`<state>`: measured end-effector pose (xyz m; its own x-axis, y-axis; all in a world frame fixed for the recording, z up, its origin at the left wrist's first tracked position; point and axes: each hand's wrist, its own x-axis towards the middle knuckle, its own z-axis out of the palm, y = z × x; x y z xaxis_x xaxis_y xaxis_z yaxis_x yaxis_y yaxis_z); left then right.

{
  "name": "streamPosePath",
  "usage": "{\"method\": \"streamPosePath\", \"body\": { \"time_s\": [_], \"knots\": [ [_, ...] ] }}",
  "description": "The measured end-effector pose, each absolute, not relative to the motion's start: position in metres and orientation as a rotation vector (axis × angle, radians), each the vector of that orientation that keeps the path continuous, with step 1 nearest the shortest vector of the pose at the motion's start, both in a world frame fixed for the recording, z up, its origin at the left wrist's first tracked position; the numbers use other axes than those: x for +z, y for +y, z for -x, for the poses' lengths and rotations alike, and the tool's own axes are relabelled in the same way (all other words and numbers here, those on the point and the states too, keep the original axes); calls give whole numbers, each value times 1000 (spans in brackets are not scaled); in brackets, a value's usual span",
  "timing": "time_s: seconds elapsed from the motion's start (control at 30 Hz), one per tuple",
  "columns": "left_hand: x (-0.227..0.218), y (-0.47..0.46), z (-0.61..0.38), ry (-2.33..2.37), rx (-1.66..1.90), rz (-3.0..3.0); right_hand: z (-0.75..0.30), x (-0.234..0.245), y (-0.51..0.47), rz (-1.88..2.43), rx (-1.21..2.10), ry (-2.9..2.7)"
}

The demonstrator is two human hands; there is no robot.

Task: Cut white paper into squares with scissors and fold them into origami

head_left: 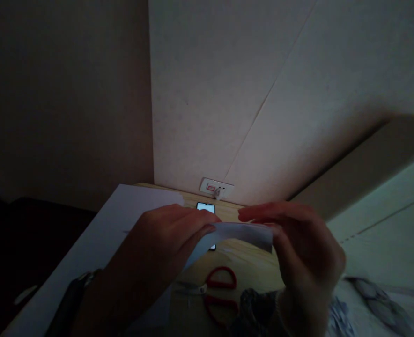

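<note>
Both of my hands hold a white sheet of paper (235, 233) up above a wooden table (249, 267). My left hand (168, 234) pinches its left end, fingers closed on the paper. My right hand (298, 243) grips its right end, fingers curled over the top edge. The paper bends between the two hands. Below them, red-handled scissors (219, 290) lie on the table. A phone (206, 207) with a lit screen lies behind the paper, partly hidden.
A large white sheet (101, 234) covers the table's left side. A wall socket (216, 188) sits at the back edge. Patterned fabric (252, 304) lies near the front. A pale bed surface (386, 243) is to the right. The room is dim.
</note>
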<state>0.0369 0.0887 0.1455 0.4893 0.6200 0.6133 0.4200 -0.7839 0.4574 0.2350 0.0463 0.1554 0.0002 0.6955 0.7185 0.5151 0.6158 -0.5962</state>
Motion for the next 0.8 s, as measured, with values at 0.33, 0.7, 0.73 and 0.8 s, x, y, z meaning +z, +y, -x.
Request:
{"method": "streamPosePath", "body": {
  "time_s": [0.33,0.7,0.73,0.8],
  "knots": [
    [152,89,-39,881,1152,-2505,-230,159,48,1096,267,-1666],
    [157,85,-41,908,1058,-2036,-224,154,46,1022,458,-1471],
    [158,84,-41,899,1052,-2006,-223,153,47,1009,470,-1473],
    [158,83,-42,886,1077,-1988,-222,153,48,974,463,-1493]
  ]
}}
